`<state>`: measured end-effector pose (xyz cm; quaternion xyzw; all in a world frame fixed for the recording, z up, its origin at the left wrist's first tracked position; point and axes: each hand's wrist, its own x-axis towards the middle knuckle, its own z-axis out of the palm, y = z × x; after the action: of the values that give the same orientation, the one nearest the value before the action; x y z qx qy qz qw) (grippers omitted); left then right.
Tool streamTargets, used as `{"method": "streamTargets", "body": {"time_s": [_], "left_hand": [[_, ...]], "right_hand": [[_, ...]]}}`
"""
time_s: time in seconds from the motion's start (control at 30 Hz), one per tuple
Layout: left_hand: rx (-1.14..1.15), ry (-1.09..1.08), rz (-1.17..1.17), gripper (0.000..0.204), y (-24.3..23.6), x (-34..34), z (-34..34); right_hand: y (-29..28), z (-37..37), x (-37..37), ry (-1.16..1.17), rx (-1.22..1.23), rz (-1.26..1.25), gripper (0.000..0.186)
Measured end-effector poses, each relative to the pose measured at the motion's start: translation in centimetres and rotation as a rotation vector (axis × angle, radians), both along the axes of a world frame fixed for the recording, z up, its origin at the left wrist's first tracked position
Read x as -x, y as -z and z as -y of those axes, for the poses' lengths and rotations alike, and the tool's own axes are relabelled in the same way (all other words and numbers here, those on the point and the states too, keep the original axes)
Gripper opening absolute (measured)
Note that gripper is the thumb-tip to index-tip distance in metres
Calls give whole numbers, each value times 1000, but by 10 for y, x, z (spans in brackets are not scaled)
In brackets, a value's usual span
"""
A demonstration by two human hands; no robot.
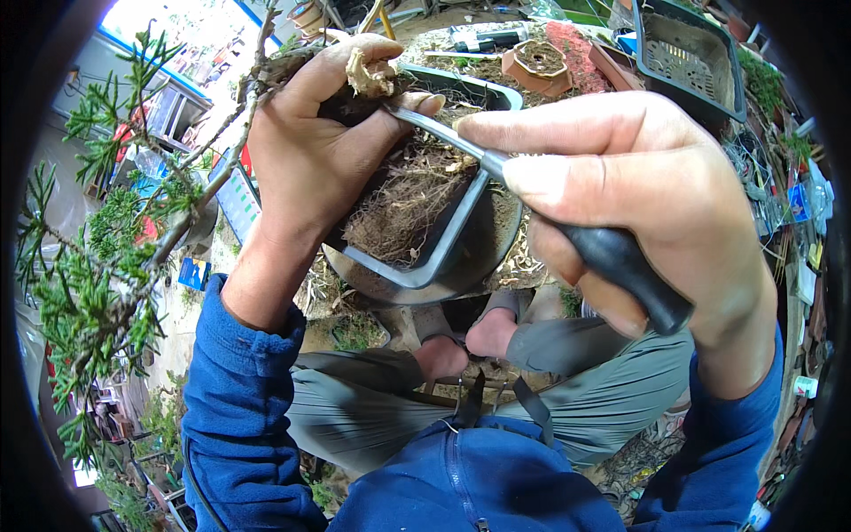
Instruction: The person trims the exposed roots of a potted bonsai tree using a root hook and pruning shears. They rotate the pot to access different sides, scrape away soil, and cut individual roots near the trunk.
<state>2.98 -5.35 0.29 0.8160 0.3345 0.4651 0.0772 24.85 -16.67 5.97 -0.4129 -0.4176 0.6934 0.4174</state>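
My left hand [310,151] grips the trunk of a small juniper [199,195], whose green branches hang down the left side. By my left fingers, a pale, splintered piece of wood [370,75] sticks out from the trunk. My right hand [638,204] is closed on a carving tool [620,262] with a dark bulbous handle and a steel shaft. The tool's tip reaches the wood beside my left thumb, partly hidden there. Below is a dark plastic pot [421,270] holding a fibrous root mass [394,213], on a round turntable [501,226].
An octagonal brown pot [537,71] and a dark perforated tray [687,53] stand behind. Red granules [576,44] lie between them. Clutter lines both sides. My legs and sandalled feet [492,332] are below the work surface.
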Motion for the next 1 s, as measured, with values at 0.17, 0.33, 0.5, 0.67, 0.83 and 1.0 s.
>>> {"method": "streamTargets", "body": {"time_s": [0.17, 0.33, 0.5, 0.67, 0.83, 1.0], "left_hand": [[9, -5, 4, 40, 1, 1, -1], [-7, 8, -4, 38, 2, 2, -1], [11, 5, 49, 37, 3, 0, -2], [11, 50, 34, 38, 1, 1, -1], [-18, 60, -4, 39, -1, 3, 0], [48, 54, 39, 40, 0, 2, 0]], "right_hand": [[16, 1, 0, -33, -221, 130, 42], [72, -1, 11, 70, -773, 413, 45], [106, -8, 16, 189, -1002, 405, 47], [91, 9, 18, 122, -695, 250, 48], [42, 12, 3, 21, -229, 62, 44], [13, -3, -5, -17, -78, 86, 45]]}}
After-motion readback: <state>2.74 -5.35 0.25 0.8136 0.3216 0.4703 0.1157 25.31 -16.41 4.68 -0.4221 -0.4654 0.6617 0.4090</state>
